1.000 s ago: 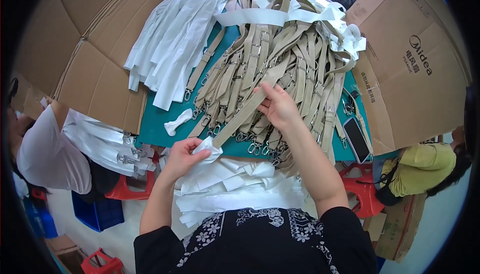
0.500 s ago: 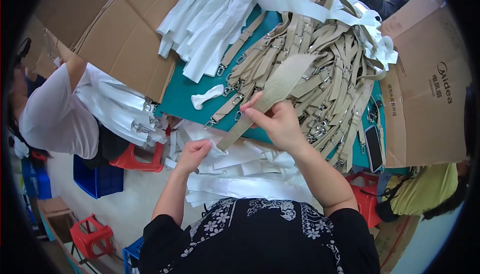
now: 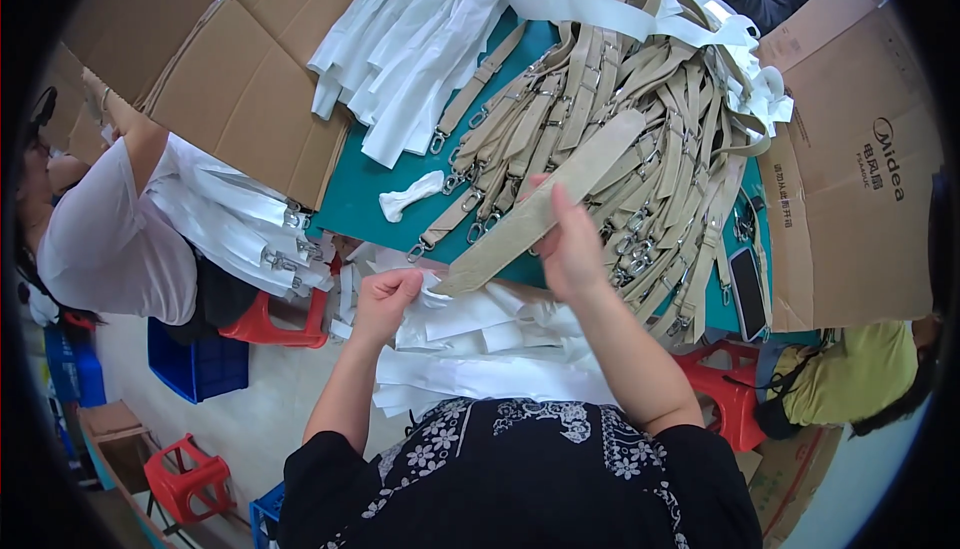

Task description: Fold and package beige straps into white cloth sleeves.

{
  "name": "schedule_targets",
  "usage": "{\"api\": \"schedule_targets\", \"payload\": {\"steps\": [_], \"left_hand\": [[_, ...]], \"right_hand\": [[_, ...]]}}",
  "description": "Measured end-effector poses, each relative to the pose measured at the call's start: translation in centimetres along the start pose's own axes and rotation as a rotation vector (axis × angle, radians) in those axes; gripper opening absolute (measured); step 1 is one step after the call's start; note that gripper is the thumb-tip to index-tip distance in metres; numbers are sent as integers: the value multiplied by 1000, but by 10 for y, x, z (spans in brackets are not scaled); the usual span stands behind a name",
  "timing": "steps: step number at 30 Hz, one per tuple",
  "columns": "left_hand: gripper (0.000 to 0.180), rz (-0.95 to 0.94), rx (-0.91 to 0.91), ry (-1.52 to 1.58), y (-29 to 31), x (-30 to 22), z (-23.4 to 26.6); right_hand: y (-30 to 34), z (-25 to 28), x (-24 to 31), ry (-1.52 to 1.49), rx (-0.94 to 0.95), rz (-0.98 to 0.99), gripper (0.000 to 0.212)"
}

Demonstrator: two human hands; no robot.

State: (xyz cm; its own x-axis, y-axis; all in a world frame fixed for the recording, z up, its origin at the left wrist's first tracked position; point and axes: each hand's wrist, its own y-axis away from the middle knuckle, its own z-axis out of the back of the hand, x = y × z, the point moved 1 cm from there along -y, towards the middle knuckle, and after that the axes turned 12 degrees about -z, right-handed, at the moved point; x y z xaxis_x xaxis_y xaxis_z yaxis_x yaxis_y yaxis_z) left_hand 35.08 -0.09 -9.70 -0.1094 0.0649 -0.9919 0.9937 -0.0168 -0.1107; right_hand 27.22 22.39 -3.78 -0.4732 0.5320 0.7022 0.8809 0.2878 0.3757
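Observation:
A wide beige strap (image 3: 545,204) lies slantwise in front of me, one end low by my left hand, the other over the pile. My right hand (image 3: 572,249) is closed on its middle, thumb above and fingers mostly hidden beneath. Beside the strap's lower end, my left hand (image 3: 387,301) makes a fist; a bit of white material shows next to it, but what the fingers hold is hidden. Behind are many beige straps with metal clasps (image 3: 600,99), heaped on the green tabletop (image 3: 350,184). White wrapping strips (image 3: 490,374) lie below my hands.
White-wrapped straps (image 3: 400,49) and a crumpled white piece (image 3: 410,196) lie on the table. A phone (image 3: 746,294) rests at the right edge. Cardboard boxes (image 3: 850,189) flank the table. One co-worker (image 3: 120,239) sits left, another (image 3: 850,379) right. Red stools (image 3: 187,477) and a blue crate (image 3: 197,359) stand around.
The beige strap has turned flatter, showing more of its broad face. My right hand has shifted slightly along it and down. My left fist has moved up a little, apart from the strap's end.

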Motion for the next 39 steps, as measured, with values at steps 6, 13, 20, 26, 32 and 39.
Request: {"api": "schedule_targets", "payload": {"steps": [6,13,20,26,32,39], "left_hand": [[25,-4,-28,-13,-9,-16,-16],[21,-37,-25,-27,-7,-18,-10],[19,-199,-149,14,-14,-19,-15],[17,-179,-81,-17,-9,-15,-7],[18,-172,-109,-108,1,5,0],[20,-231,-82,-86,-9,-23,-20]], "right_hand": [[25,-31,-2,547,-91,362,25],[44,-49,-17,480,7,409,21],[44,-61,-43,364,78,543,19],[25,-29,-59,753,256,349,50],[16,-15,19,98,176,205,49],[39,-48,4,749,220,545,37]]}}
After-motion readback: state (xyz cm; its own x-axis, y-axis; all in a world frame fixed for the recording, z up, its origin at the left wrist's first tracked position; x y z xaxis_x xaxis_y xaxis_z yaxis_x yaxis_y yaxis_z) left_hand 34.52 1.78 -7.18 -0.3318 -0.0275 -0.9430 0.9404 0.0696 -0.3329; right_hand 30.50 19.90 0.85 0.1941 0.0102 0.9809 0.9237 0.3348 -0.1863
